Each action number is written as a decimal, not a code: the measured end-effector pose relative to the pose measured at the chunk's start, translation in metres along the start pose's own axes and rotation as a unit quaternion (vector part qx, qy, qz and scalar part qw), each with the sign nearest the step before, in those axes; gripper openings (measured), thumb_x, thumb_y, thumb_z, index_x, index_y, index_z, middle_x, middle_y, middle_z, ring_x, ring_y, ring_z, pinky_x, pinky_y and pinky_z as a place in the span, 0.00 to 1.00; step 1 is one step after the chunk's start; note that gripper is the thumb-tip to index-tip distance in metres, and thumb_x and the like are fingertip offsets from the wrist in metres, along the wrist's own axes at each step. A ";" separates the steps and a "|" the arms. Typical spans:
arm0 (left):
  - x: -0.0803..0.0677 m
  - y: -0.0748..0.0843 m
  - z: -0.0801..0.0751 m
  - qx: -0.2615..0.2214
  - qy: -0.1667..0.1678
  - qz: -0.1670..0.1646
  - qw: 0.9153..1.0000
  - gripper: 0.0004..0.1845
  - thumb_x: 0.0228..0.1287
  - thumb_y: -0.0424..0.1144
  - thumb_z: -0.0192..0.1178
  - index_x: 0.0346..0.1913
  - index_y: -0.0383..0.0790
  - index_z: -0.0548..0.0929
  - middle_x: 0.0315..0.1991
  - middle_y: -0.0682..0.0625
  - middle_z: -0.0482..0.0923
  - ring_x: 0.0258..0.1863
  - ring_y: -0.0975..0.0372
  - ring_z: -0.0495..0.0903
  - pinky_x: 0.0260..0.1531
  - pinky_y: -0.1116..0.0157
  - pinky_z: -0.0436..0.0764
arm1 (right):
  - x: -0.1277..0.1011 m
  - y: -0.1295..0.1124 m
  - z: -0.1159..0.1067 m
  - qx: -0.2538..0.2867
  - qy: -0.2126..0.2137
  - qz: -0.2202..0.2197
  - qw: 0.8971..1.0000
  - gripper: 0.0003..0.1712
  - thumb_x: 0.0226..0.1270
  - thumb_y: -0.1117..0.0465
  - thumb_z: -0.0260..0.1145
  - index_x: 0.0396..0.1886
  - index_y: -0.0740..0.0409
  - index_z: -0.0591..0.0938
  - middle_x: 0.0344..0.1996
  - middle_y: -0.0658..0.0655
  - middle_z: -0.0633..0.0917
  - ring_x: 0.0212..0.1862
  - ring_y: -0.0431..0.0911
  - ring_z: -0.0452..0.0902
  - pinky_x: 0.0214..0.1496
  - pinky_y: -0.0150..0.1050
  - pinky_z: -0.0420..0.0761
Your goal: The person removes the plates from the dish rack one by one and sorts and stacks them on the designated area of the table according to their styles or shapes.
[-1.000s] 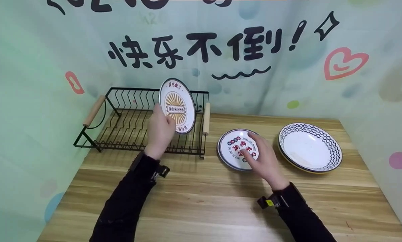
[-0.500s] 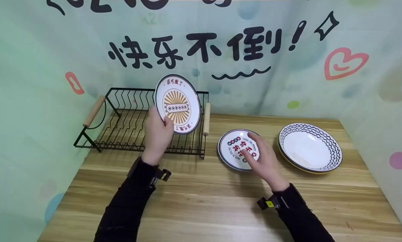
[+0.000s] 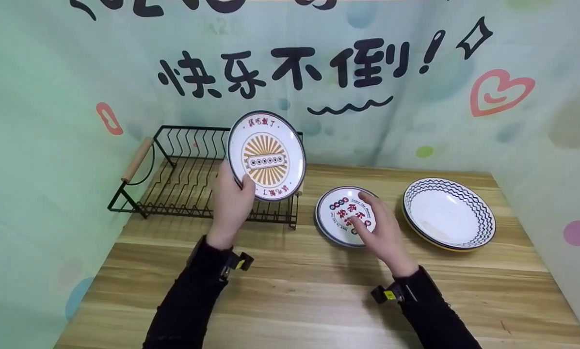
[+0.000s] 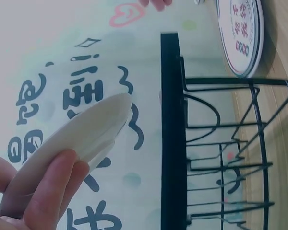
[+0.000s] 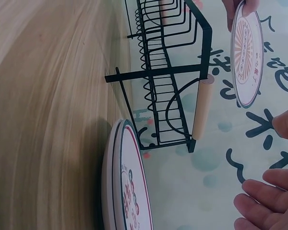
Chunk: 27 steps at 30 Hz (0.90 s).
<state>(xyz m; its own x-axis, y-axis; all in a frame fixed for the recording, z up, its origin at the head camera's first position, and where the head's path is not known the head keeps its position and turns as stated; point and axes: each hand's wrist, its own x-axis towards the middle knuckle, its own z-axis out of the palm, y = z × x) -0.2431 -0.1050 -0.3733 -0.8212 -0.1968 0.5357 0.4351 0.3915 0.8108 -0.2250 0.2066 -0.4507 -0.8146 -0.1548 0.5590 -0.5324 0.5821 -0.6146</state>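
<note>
My left hand (image 3: 233, 203) grips a round white plate (image 3: 265, 160) by its left edge, thumb on the printed face and fingers behind. The plate has a dark rim and an orange sunburst, and is held tilted up in front of the right part of the black wire dish rack (image 3: 173, 189). The left wrist view shows fingers (image 4: 50, 191) against the plate's pale underside. My right hand (image 3: 384, 235) hovers with relaxed fingers above a stack of small plates (image 3: 338, 228) with red lettering. Seen from the right wrist, those fingers (image 5: 259, 189) stand apart from the stacked plates (image 5: 134, 191).
The rack has wooden handles, the left one (image 3: 137, 160) in full view, the right one mostly behind the held plate. A white bowl (image 3: 445, 213) with a wavy black pattern, seemingly stacked on another, stands right of the small plates. A printed curtain (image 3: 270, 29) backs the wooden table (image 3: 290, 300).
The held plate has turned from nearly edge-on to face the head camera and shifted slightly right with my left hand. My right hand has stayed in place.
</note>
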 end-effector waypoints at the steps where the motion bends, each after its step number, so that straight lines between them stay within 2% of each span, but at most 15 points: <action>1: -0.002 0.000 0.001 -0.001 -0.002 -0.001 1.000 0.29 0.60 0.22 0.53 0.66 0.27 0.68 0.51 0.38 0.79 0.45 0.52 0.80 0.47 0.58 0.82 | 0.000 0.001 0.000 0.000 0.001 -0.001 1.000 0.32 0.63 0.64 0.69 0.65 0.70 0.72 0.60 0.68 0.77 0.63 0.61 0.70 0.69 0.54 0.64; 6: -0.007 -0.002 0.006 -0.021 -0.002 0.015 1.000 0.29 0.57 0.20 0.53 0.65 0.26 0.69 0.51 0.38 0.78 0.48 0.51 0.77 0.54 0.58 0.77 | 0.001 0.001 0.001 0.002 0.005 -0.011 1.000 0.31 0.63 0.65 0.69 0.64 0.71 0.72 0.59 0.68 0.78 0.62 0.62 0.71 0.68 0.55 0.65; 9: -0.010 -0.003 0.008 -0.050 -0.009 0.015 0.999 0.30 0.57 0.19 0.52 0.66 0.25 0.68 0.51 0.37 0.77 0.47 0.52 0.78 0.52 0.59 0.79 | 0.001 0.000 0.001 0.004 0.008 -0.014 1.000 0.31 0.63 0.65 0.69 0.64 0.71 0.72 0.58 0.69 0.78 0.62 0.61 0.71 0.68 0.54 0.66; 14: -0.017 -0.002 0.011 -0.064 -0.022 -0.014 0.998 0.28 0.60 0.21 0.53 0.66 0.26 0.67 0.52 0.37 0.78 0.44 0.52 0.81 0.45 0.61 0.83 | 0.001 0.001 0.002 0.007 0.013 -0.018 1.000 0.30 0.63 0.65 0.68 0.63 0.72 0.73 0.58 0.68 0.79 0.61 0.62 0.72 0.67 0.55 0.66; 18: -0.022 -0.001 0.012 -0.058 -0.027 -0.014 0.998 0.28 0.59 0.21 0.54 0.65 0.26 0.69 0.52 0.37 0.77 0.45 0.52 0.80 0.47 0.61 0.83 | 0.001 0.001 0.002 0.012 0.016 -0.022 1.000 0.29 0.63 0.65 0.67 0.62 0.73 0.73 0.57 0.68 0.79 0.61 0.61 0.72 0.67 0.54 0.66; 21: -0.026 -0.001 0.015 -0.081 -0.041 -0.017 0.996 0.29 0.60 0.20 0.53 0.66 0.25 0.67 0.53 0.36 0.76 0.46 0.51 0.80 0.48 0.62 0.83 | 0.001 0.001 0.003 0.017 0.020 -0.022 0.999 0.29 0.63 0.66 0.67 0.62 0.73 0.73 0.57 0.68 0.80 0.60 0.61 0.73 0.66 0.53 0.67; 24: -0.030 -0.002 0.018 -0.114 -0.053 -0.028 0.992 0.28 0.60 0.19 0.52 0.66 0.25 0.67 0.53 0.36 0.76 0.45 0.51 0.81 0.46 0.63 0.84 | 0.001 0.000 0.003 0.019 0.022 -0.025 0.999 0.28 0.64 0.67 0.67 0.62 0.73 0.73 0.56 0.68 0.80 0.60 0.60 0.74 0.65 0.53 0.68; 27: -0.032 -0.003 0.021 -0.116 -0.057 -0.024 0.991 0.27 0.59 0.19 0.52 0.64 0.25 0.68 0.51 0.36 0.77 0.44 0.52 0.81 0.44 0.63 0.84 | 0.000 0.000 0.002 0.018 0.024 -0.029 0.999 0.28 0.64 0.67 0.67 0.62 0.73 0.73 0.56 0.67 0.80 0.59 0.60 0.74 0.65 0.52 0.69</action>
<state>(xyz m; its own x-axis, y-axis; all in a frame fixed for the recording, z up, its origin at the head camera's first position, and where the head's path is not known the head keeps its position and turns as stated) -0.2256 -0.0813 -0.3981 -0.8738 -0.1021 0.4755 0.4567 0.1638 0.8744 -0.2258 0.2045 -0.4516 -0.7708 -0.1480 0.6196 -0.5867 0.5438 -0.6000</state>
